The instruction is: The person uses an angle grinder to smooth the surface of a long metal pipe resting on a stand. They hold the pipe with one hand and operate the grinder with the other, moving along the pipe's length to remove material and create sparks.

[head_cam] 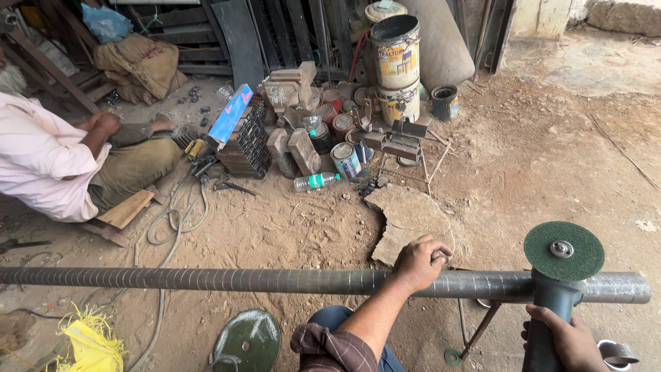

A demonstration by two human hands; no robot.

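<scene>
Grey metal, ridged with close spiral seams, made up the long round pipe (206, 279) that was held level across the lower part of the view, above the sandy ground (537, 172). The left hand (420, 263) was clasped over the top of this pipe, right of its middle, with the fingers curled down its far side and the checked sleeve (323, 344) rolled up at the forearm. The right hand (561, 339) was wrapped around the dark grey body of an angle grinder (554, 303), which was held upright against the pipe near its right end. The grinder's green round abrasive disc (564, 251) was turned flat toward the camera, just above the pipe; whether its edge touched the metal could not be told.

A second green disc (248, 341) lay on the ground below the pipe, and a bundle of yellow plastic strands (89, 344) was seen at the lower left. A flat broken slab of stone (406, 220) lay just beyond the left hand. Farther back, stacked paint tins (394, 65), small cans, bricks and a clear plastic bottle (315, 182) were gathered near a stack of dark metal pieces (248, 145). At the left, another person in a pale shirt (34, 158) was seated on the ground, with a grey cable (172, 227) looped nearby.
</scene>
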